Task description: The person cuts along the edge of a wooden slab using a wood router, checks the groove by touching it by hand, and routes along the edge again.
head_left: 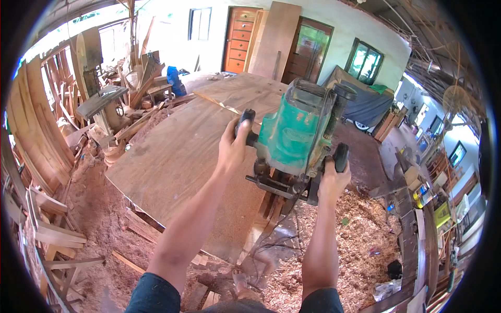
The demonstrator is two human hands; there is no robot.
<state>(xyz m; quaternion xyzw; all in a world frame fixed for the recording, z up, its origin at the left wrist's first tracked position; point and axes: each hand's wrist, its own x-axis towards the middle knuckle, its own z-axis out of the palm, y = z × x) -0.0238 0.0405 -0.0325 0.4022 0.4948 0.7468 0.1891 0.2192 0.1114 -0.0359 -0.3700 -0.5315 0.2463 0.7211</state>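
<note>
A green plunge router (292, 130) is between my two hands, above the right side of a large plywood sheet (172, 141). My left hand (232, 146) is wrapped round its left black handle. Round the right black handle, my right hand (334, 180) is closed. Beneath the router's dark base, narrow wood pieces (271, 206) show in part. A black power cord (295, 208) runs down from the machine toward the floor. Whether the base touches the wood, I cannot tell. The bit is hidden.
Wood shavings (349, 235) cover the floor at the right. Timber boards (36, 125) lean at the left, near a blue bag (176, 81). A cluttered bench (417, 219) runs along the right. Behind stands a covered vehicle (357, 101).
</note>
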